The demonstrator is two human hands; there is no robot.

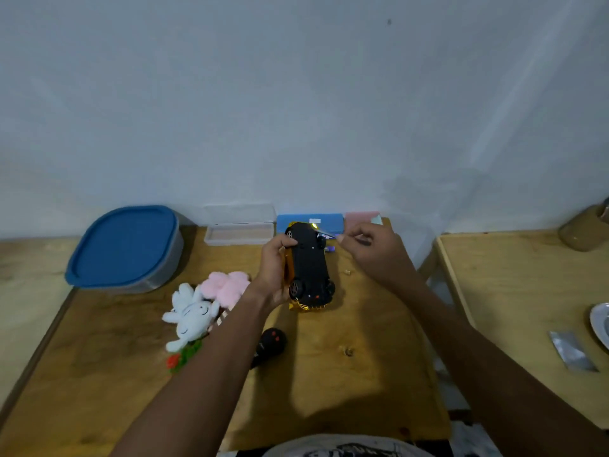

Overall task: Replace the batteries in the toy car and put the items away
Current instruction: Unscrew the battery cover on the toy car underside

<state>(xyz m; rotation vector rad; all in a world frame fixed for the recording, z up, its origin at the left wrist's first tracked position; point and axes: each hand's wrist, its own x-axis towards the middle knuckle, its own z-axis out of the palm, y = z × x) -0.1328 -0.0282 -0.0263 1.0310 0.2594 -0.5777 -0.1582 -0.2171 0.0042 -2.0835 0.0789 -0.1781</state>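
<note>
The gold toy car (309,265) is held upside down above the wooden table (362,374), its black underside facing up. My left hand (275,268) grips the car along its left side. My right hand (372,249) is to the right of the car's far end and pinches a thin screwdriver (326,233) whose tip meets the underside near the far wheels. A small purple item (330,248) lies on the table just right of the car. The black remote control (268,346) lies near my left forearm.
A grey container with a blue lid (125,249) stands at the back left. A clear open box (239,227), a blue case (331,222) and a pink item (361,217) line the wall. Plush toys (197,308) lie left of my arm. A second table (527,291) stands to the right.
</note>
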